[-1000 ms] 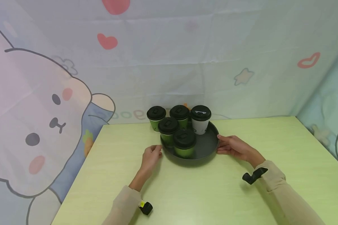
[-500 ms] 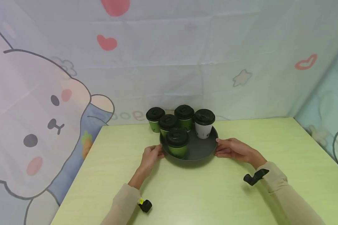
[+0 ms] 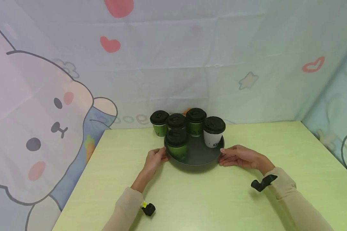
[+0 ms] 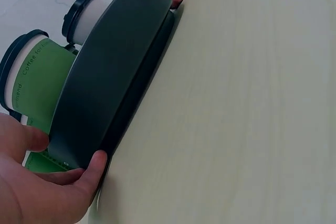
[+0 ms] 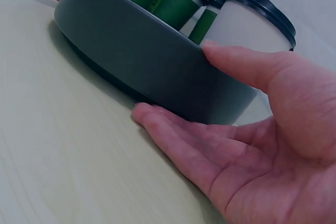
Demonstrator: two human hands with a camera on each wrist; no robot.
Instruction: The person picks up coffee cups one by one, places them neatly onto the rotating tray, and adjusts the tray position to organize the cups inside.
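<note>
A dark grey round tray [image 3: 198, 154] with a raised wall stands on the table. My left hand [image 3: 154, 162] grips its left edge, thumb on the wall and fingers low at the underside in the left wrist view. My right hand [image 3: 243, 156] holds the right edge, with the thumb [image 5: 231, 59] at the rim and the fingers stretched beneath. Black-lidded paper cups stand upright in the tray: a green cup [image 3: 177, 148] at front left, a second green cup [image 3: 196, 126] at the back, and a white cup [image 3: 213, 139] at right. Another green cup [image 3: 176, 120] is partly hidden.
One more green lidded cup [image 3: 159, 126] stands behind the tray's left side, apparently on the table [image 3: 191, 199]. A printed cloth [image 3: 167, 64] hangs along the table's back edge. A small black camera [image 3: 261, 183] sits at the right wrist.
The tray has turned clockwise seen from above: the front green cup shifted left, the back green cup right, the white cup right and nearer. My right hand moved slightly nearer; the outer green cup stayed.
</note>
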